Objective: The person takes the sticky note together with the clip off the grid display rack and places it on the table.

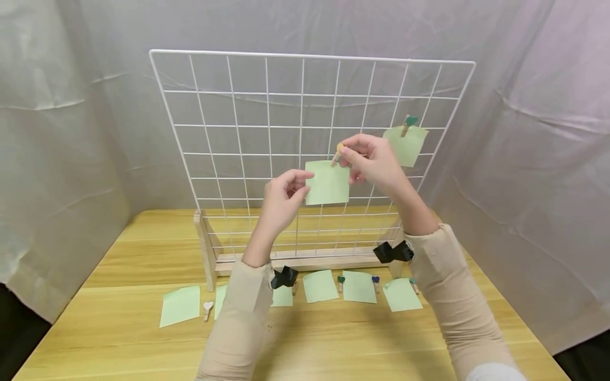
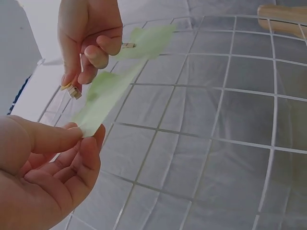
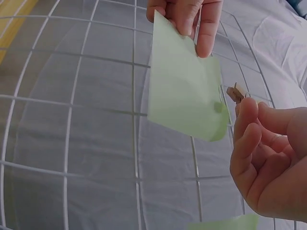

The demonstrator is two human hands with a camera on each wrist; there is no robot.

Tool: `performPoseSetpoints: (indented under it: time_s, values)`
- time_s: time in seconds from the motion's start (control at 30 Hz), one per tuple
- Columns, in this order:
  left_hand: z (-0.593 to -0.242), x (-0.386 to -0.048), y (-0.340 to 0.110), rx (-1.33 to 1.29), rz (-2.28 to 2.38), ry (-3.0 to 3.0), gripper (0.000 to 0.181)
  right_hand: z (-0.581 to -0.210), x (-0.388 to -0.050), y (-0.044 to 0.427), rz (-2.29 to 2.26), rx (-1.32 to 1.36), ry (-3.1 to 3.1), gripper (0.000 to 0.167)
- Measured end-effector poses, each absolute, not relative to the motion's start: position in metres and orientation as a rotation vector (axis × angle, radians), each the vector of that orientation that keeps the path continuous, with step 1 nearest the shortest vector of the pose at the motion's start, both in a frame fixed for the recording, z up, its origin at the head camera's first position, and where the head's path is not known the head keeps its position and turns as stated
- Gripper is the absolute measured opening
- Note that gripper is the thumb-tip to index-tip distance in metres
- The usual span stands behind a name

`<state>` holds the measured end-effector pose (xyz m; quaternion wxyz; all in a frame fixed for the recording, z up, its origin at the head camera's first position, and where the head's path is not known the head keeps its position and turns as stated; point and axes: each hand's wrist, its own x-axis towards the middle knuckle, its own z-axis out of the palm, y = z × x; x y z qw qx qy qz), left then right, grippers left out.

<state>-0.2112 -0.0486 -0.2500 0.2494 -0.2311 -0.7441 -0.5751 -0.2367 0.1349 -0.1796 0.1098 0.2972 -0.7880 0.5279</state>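
Observation:
My left hand point(image 1: 281, 198) pinches the left edge of a pale green paper note point(image 1: 328, 185) between thumb and fingers. The sheet is held up in front of a white wire grid panel point(image 1: 312, 55). At the note's upper right, my right hand point(image 1: 374, 161) pinches a small wooden clothespin point(image 3: 236, 92) with a yellow ornament. In the right wrist view, its biting end is beside the paper's top edge, with a small gap between them. To the right, another green note point(image 1: 409, 149) hangs on the grid from a clothespin point(image 1: 405, 127) with a green heart.
The grid stands in a wooden base point(image 1: 305, 263) on a wooden table point(image 1: 119, 264). Before it lie several green notes point(image 1: 181, 306), partly behind the left sleeve point(image 1: 243, 317). Among them are clothespins with a white heart point(image 1: 207, 307), a green heart point(image 1: 341, 280) and a blue heart point(image 1: 376, 280).

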Motion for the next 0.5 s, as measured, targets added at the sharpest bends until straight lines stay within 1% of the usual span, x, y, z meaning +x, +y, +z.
performPoseSetpoints:
  time_s: [0.13, 0.3, 0.5]
  values:
    - [-0.258, -0.209, -0.052, -0.601, -1.592, -2.017, 0.018, -0.187, -0.236, 0.133, 1.555, 0.889, -2.333, 0.021]
    - [-0.266, -0.207, -0.059, -0.527, -1.615, -2.024, 0.020, -0.194, -0.233, 0.129, 1.574, 0.911, -2.343, 0.019]
    - [-0.274, -0.200, -0.066, -0.517, -1.622, -2.038, 0.022, -0.201, -0.231, 0.128, 1.600, 0.922, -2.352, 0.018]
